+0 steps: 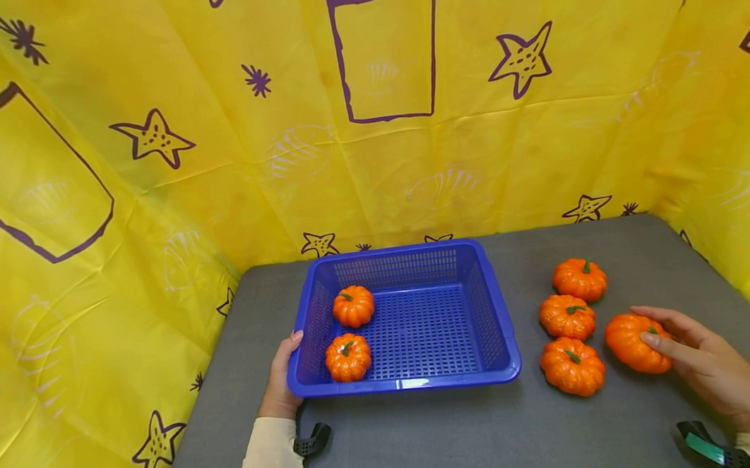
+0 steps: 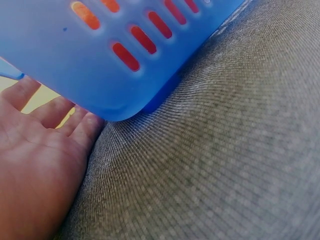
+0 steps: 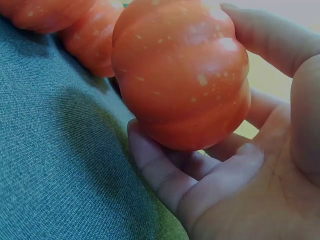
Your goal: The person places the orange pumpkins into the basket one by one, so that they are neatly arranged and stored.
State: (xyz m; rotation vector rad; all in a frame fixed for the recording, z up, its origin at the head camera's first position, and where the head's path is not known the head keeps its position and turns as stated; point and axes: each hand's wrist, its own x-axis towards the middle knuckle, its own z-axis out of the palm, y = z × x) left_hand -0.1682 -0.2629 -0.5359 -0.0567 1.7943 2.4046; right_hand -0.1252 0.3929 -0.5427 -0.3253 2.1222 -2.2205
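Observation:
A blue plastic basket point(image 1: 408, 385) with mesh walls rests on the grey table, two small orange pumpkins inside along its left part: one farther back point(image 1: 353, 306), one nearer point(image 1: 348, 358). My left hand point(image 1: 284, 380) grips the basket's left side, thumb over the rim; in the left wrist view its fingers point(image 2: 52, 112) reach behind the basket's corner. At the right, my right hand point(image 1: 706, 358) holds another small pumpkin point(image 1: 635, 344) between thumb and fingers. The right wrist view shows this ribbed pumpkin point(image 3: 180, 75) above the cloth, fingers curled beneath it.
Three more pumpkins stand in a column right of the basket: a far one point(image 1: 579, 280), a middle one point(image 1: 567, 317) and a near one point(image 1: 573, 368). Yellow printed cloth point(image 1: 385, 177) walls in the table point(image 1: 424, 443) at the back and sides.

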